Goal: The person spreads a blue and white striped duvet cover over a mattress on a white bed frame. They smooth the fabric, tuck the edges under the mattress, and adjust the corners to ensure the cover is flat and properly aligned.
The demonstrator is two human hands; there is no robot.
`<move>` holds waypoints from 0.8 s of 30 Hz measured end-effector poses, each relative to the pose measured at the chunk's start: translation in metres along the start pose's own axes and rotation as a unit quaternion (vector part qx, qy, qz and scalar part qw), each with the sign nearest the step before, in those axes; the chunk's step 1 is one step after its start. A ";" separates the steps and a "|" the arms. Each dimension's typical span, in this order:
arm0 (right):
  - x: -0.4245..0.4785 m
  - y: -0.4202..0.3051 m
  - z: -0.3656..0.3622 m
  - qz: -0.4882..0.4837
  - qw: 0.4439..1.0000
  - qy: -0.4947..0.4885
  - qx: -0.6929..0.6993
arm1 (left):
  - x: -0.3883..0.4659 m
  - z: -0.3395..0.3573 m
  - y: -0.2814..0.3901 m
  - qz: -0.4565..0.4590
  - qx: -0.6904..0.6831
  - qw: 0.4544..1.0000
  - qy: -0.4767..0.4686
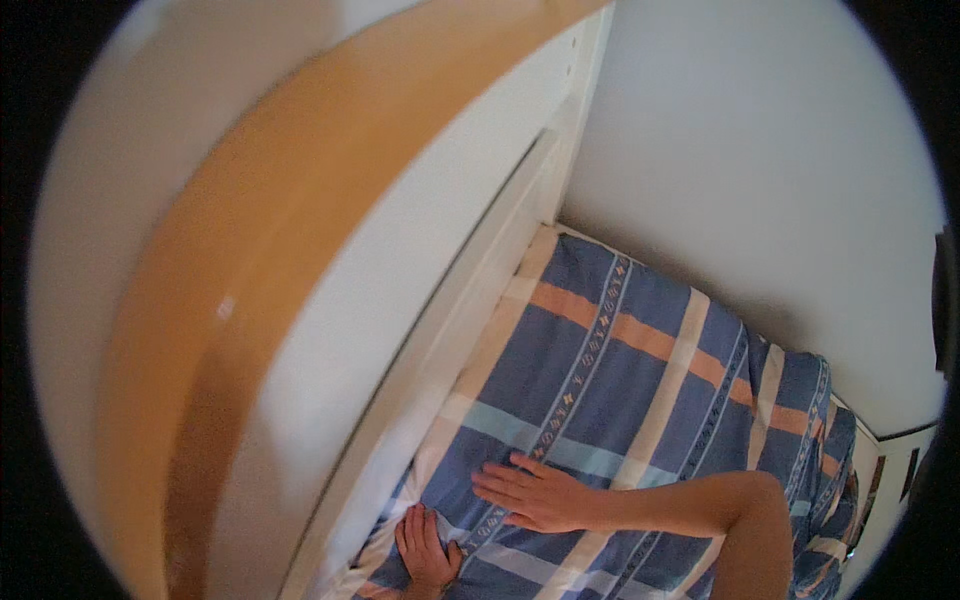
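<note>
A blue bedsheet (645, 390) with orange, cream and light blue stripes covers a bed. My right hand (532, 495) lies palm down on it, its fingers spread, the bent forearm reaching in from the lower right. Lower and to the left, my left hand (429, 547) rests on the sheet close to its edge, with fingers pointing up the picture and the thumb apart. Small folds show in the cloth around this hand. Neither hand visibly grips any cloth.
A cream bed board (442, 322) runs along the sheet's left side. Beyond it curves an orange-brown band (247, 195), probably wood. A pale wall (750, 165) borders the bed at the upper right. The sheet is bunched towards the far right.
</note>
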State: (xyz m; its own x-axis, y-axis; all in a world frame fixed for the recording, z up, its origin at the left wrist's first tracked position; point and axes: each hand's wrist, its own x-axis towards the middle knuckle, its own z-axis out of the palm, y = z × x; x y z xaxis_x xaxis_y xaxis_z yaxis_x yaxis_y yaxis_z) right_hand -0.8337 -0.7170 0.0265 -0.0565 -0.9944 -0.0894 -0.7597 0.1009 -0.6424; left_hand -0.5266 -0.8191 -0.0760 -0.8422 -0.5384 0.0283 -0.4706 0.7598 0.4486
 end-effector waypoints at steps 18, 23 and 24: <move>-0.155 -0.223 0.330 0.307 0.939 0.061 -0.145 | 0.009 0.004 0.003 0.042 0.073 0.996 0.025; -0.217 -0.343 0.315 0.056 0.911 0.085 0.399 | 0.006 0.006 0.002 0.044 0.078 0.995 0.037; -0.223 -0.333 0.317 0.143 0.933 0.115 0.310 | 0.007 0.006 0.001 0.047 0.075 0.995 0.044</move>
State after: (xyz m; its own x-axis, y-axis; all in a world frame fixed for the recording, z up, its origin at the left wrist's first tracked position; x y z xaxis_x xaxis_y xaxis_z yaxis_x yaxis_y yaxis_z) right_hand -0.3623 -0.5186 0.0189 -0.3912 -0.8971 -0.2051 -0.1753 0.2915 -0.9404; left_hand -0.5346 -0.8205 -0.0805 -0.8611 -0.4874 0.1446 -0.4306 0.8505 0.3021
